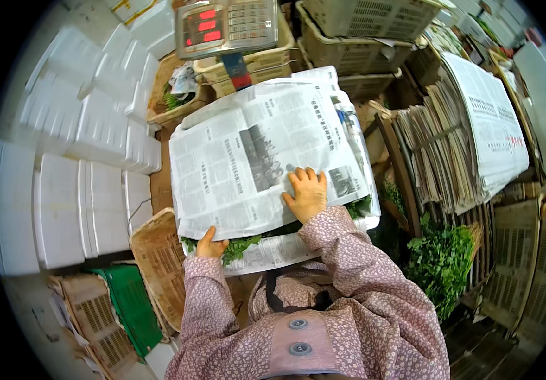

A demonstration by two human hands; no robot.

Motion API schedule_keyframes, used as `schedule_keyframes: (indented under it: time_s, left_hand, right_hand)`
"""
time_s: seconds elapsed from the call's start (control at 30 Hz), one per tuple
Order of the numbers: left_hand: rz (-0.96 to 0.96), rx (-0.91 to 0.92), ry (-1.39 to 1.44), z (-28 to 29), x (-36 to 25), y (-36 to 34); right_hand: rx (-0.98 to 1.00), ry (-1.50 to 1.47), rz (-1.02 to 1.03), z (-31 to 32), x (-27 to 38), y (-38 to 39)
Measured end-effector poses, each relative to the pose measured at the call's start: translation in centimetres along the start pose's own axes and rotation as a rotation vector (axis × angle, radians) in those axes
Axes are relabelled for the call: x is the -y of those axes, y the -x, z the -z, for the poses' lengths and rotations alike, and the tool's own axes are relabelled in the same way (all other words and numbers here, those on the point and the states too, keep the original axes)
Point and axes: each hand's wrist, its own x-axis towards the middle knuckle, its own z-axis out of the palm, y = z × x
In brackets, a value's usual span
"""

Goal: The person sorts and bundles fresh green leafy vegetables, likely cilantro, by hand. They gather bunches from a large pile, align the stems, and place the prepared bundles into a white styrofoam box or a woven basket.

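A printed newspaper sheet covers a flat bundle of leafy greens, whose leaves stick out along the near edge and at the right. More newspaper lies under the greens. My right hand rests palm down on the top sheet near its right front, fingers spread. At the near left edge, my left hand touches the sheet and the leaves beside it. Its thumb and one finger show apart; the other fingers are hidden.
Beyond the bundle, a digital scale stands on a plastic crate. White foam boxes are stacked at left, above an empty-looking tan basket. A newspaper stack and a bunch of greens sit at right. Crates rise behind.
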Motion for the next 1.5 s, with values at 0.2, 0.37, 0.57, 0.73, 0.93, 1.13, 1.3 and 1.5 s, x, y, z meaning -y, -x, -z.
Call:
schedule_keyframes:
  time_s: [0.2, 0.37, 0.57, 0.73, 0.93, 1.13, 1.3, 1.5]
  left_hand:
    - [0.381, -0.084, 0.223, 3.1, -4.8, 0.3]
    - [-0.707, -0.191, -0.585, -10.1, -9.4, 9.7]
    - [0.037, 0.309, -1.949, -9.2, -1.1, -6.7]
    - [0.135, 0.158, -2.239, -11.3, -1.6, -16.2]
    - [-0.848, 0.902, -1.677, -38.8, 10.2, 8.6]
    - [-1.002, 1.549, -1.396, -47.8, 32.7, 21.8]
    - [-1.007, 1.432, -1.758, -45.5, 41.7, 23.2]
    - [-1.128, 1.464, -1.768, -43.6, 43.1, 22.7]
  right_hand:
    - [0.169, 0.062, -0.233, -0.6, -5.7, 5.5]
    - [0.374, 0.066, -0.309, -0.4, -5.2, 4.9]
    - [0.114, -0.353, -0.317, 2.0, -8.0, 9.3]
    - [-0.219, -0.973, -0.446, 18.6, -15.1, 24.3]
    - [-0.923, -0.522, -1.089, 25.9, -27.0, 37.9]
    - [-0.164, 0.231, -0.936, 24.1, -33.7, 31.8]
    - [-0.435, -0.463, -0.941, 23.5, -40.4, 35.2]
    - [-0.674, -1.636, -1.022, 26.3, -51.2, 37.4]
